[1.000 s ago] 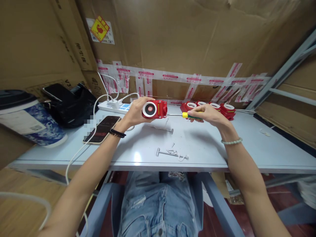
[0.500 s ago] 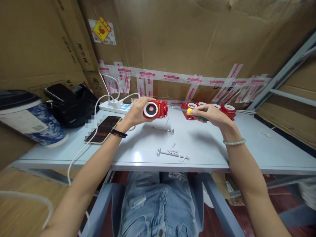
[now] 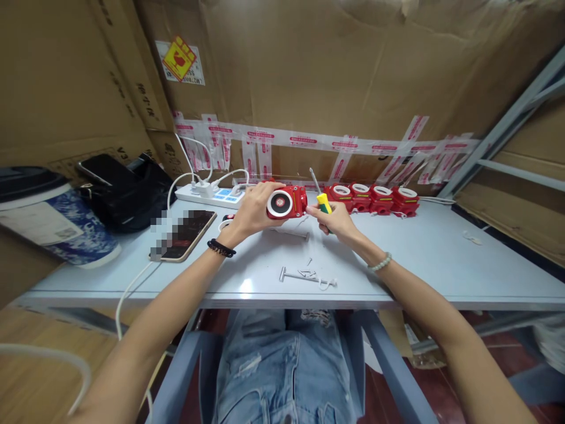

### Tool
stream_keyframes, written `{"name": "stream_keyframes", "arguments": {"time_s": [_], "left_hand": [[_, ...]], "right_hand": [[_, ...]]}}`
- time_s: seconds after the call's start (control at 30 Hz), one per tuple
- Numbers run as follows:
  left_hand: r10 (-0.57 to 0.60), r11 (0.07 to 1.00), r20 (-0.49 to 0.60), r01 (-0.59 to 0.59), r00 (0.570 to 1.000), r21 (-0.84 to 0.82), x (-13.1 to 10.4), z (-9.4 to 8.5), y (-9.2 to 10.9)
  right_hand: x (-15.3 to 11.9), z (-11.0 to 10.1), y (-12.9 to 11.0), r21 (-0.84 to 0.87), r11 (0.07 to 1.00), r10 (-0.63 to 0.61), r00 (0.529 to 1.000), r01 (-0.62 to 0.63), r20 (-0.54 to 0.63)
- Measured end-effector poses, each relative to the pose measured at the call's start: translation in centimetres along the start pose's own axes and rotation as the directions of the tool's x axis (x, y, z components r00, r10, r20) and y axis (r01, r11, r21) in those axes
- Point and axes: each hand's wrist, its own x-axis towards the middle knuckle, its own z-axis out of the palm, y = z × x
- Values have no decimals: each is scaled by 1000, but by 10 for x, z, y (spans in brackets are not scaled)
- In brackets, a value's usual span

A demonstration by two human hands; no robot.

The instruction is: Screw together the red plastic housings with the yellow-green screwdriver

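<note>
My left hand (image 3: 252,212) grips a red box-shaped device (image 3: 299,199) whose face carries a white ring around a black disc. In my right hand (image 3: 339,221) is a screwdriver (image 3: 323,203) with a yellow and green handle, its metal shaft pointing up and away. The right fingertips are beside the device's right end; whether they touch it I cannot tell. Below, on the table (image 3: 375,271), lie a T-shaped metal rod (image 3: 304,277) and several small screws (image 3: 309,272). A second T-shaped rod (image 3: 293,234) lies just under the held device.
Several similar red devices (image 3: 382,200) stand in a row at the back right. A power strip (image 3: 207,191) with white cables, a phone (image 3: 188,235), a black bag (image 3: 128,194) and a large paper cup (image 3: 62,218) are on the left. Cardboard (image 3: 309,76) walls the back.
My right hand has moved left to the held device, and the screwdriver has swung from pointing left to pointing upward. The left hand and device have shifted slightly right and down.
</note>
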Motion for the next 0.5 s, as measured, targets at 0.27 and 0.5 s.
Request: {"name": "stream_keyframes", "arguments": {"time_s": [0.27, 0.5], "left_hand": [[-24, 993, 91, 14, 996, 117, -2, 4, 8], [-16, 998, 119, 8, 993, 68, -2, 3, 3]], "right_hand": [[1, 5, 8, -387, 900, -255, 962, 202, -92], [0, 5, 8, -411, 884, -278, 958, 223, -77]]}}
